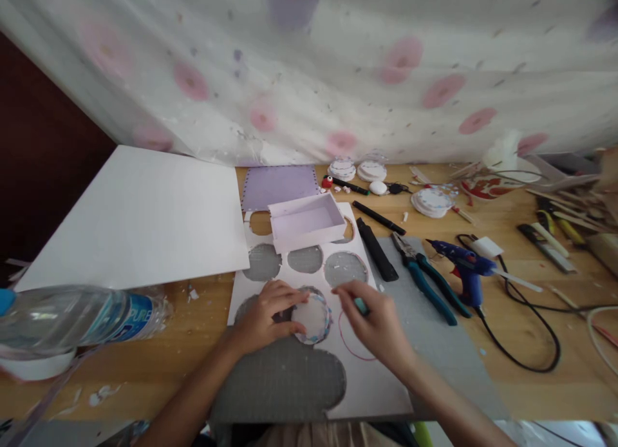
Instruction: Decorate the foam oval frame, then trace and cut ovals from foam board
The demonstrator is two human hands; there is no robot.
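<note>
Round disc [313,317], pale in the middle with a bumpy rim flecked blue and pink, sits over a flat white board [360,395] cut through with rough-edged round holes. The left hand [276,313] has thumb and forefinger parted, both touching the disc's left side; how firmly they press, I cannot tell. The right hand [369,318], just right of the disc, is curled round a teal object [361,306], mostly hidden, with thumb and forefinger drawn together at the tips. Near it, a thin pink curve marks the board.

Beneath lies a smooth grey mat [449,363] on a grained wooden table [145,376]. A shallow, straight-sided white box [309,223] overlaps the board's far end, by a lilac sheet [280,186] with a dotted border. Teal-handled metal pliers [425,283] and a blue plastic glue gun [466,266] are to the right. At left, a clear plastic bottle [58,318] lies sideways, its blue label [132,318] reading "PURE".
</note>
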